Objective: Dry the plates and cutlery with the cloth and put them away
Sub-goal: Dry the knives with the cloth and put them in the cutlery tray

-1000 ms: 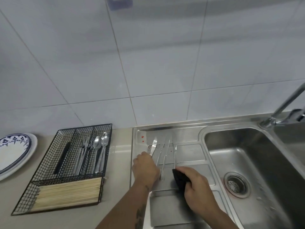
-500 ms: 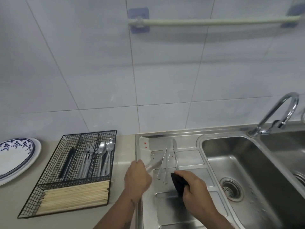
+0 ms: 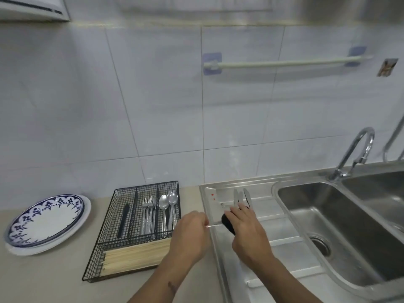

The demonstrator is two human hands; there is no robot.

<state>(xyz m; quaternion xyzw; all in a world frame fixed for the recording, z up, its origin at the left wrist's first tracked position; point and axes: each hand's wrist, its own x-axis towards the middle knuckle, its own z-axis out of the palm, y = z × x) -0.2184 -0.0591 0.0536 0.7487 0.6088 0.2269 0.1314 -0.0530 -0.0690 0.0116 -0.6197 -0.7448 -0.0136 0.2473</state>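
Over the seam where the beige counter [image 3: 54,274] meets the steel draining board [image 3: 282,243], the left hand [image 3: 189,236] is curled around one end of a thin piece of cutlery [image 3: 213,225], whose bare metal shaft shows in the short gap between the two hands. The right hand [image 3: 248,234] grips a dark cloth [image 3: 227,224], bunched under its fingers and wrapped over the other end of that shaft, so the far end is hidden (whether it is a knife, fork or spoon cannot be told). Just beyond the right fingertips, more cutlery [image 3: 240,196] lies on the draining board, ends pointing toward the tiled wall. Left of the hands sits a black wire tray [image 3: 102,256]: a dark-handled knife [image 3: 124,219] in its left compartment, forks [image 3: 148,215] in the middle one, spoons [image 3: 168,206] in the right one, and pale chopsticks [image 3: 133,256] laid crosswise in the near section. Farther left, well apart from the hands, a blue-patterned plate [image 3: 47,219] is stacked on a plain white plate [image 3: 86,209]. Right of the draining board is the sink basin [image 3: 341,228] with its curved tap [image 3: 354,154], and a towel rail [image 3: 284,63] is fixed to the wall above.
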